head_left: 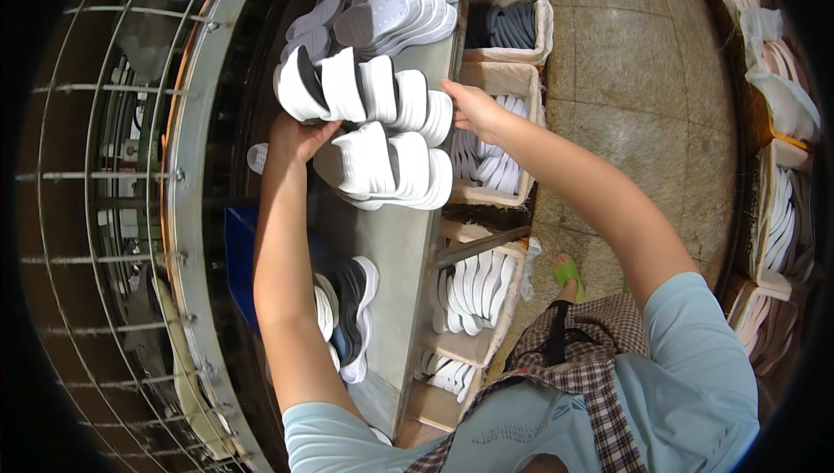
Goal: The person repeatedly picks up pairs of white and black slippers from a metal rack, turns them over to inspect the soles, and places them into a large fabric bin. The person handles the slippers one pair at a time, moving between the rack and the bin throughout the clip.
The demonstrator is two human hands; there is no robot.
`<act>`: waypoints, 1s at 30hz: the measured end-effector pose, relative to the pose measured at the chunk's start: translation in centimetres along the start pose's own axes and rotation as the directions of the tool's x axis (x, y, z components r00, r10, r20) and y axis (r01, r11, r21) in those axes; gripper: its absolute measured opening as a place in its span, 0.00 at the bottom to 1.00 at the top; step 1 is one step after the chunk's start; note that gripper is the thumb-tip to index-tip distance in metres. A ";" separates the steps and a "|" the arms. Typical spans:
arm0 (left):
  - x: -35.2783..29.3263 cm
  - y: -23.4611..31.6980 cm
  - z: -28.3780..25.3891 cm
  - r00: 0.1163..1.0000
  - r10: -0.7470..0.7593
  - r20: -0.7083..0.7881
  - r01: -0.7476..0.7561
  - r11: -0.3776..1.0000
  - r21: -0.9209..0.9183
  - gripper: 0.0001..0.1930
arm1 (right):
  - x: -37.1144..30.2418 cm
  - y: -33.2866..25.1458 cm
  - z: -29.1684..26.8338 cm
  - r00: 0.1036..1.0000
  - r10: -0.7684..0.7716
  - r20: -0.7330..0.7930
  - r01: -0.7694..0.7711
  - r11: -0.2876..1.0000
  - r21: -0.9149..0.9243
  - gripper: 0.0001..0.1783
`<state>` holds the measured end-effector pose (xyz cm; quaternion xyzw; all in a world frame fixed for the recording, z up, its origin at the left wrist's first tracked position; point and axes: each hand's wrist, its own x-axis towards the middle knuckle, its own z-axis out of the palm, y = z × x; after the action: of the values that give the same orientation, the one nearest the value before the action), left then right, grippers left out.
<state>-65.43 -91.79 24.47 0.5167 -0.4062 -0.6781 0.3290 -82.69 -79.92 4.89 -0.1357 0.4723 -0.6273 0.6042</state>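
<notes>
1. Nearest the person: a smooth grey bench (382,234), its right edge running away from the body; dark and white footwear (352,308) lies inside the left forearm
2. Next: a bare strip of bench, giving open room before a shorter white row of soles (407,165)
3. Just beyond: the main row of white soles (373,86), between the hands; the left hand (304,136) is under its left end, fingers partly hidden, the right hand (476,112) at its right end, fingers narrowly bent; I cannot tell how firmly either grips
4. Farther along: pale grey soles (395,17), stacked
5. Bounding the sides: wire mesh (95,258) left; cloth-lined crates (528,169) right, then open tiled floor (638,125)
</notes>
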 end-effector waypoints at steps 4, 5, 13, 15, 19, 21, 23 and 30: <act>-0.4 -0.2 0.0 0.996 0.017 0.088 -0.026 0.994 0.103 0.20 | 1.2 -0.4 2.1 0.991 0.093 -0.099 -0.074 0.980 0.183 0.31; -0.8 0.0 0.3 0.994 0.013 0.106 -0.027 0.991 0.129 0.20 | 0.9 -0.7 2.2 0.983 0.128 -0.134 -0.099 0.974 0.205 0.31; -5.3 -1.0 5.2 0.933 -0.052 0.355 -0.069 0.945 0.320 0.20 | -7.3 -3.8 -4.3 0.944 -0.063 0.324 -0.147 0.800 0.582 0.24; -8.0 -2.7 6.9 0.902 -0.006 0.431 -0.116 0.960 0.255 0.20 | -10.7 -4.0 -7.9 0.923 -0.171 0.344 -0.082 0.787 0.611 0.22; -16.0 -8.2 10.2 0.854 0.042 0.518 -0.166 0.966 0.196 0.18 | -17.2 -4.2 -13.8 0.984 -0.081 0.160 0.009 0.913 0.407 0.20; -20.6 -12.4 11.9 0.840 -0.025 0.542 -0.095 0.977 0.193 0.17 | -20.2 -4.2 -15.8 0.981 0.115 0.157 -0.163 0.925 0.342 0.24; -24.0 -16.3 13.8 0.867 -0.175 0.466 0.026 0.951 0.309 0.27 | -23.9 -3.0 -17.3 0.968 0.179 0.173 -0.187 0.982 0.030 0.26; -33.8 -28.4 12.4 0.865 -0.276 0.418 0.003 0.837 0.547 0.30 | -33.2 1.8 -24.7 0.777 0.480 0.408 -0.522 0.853 -0.008 0.30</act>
<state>-69.74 -47.01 15.50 0.4310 -0.6053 -0.6692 0.0104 -92.12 -39.66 4.08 -0.0967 0.3257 -0.4270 0.8380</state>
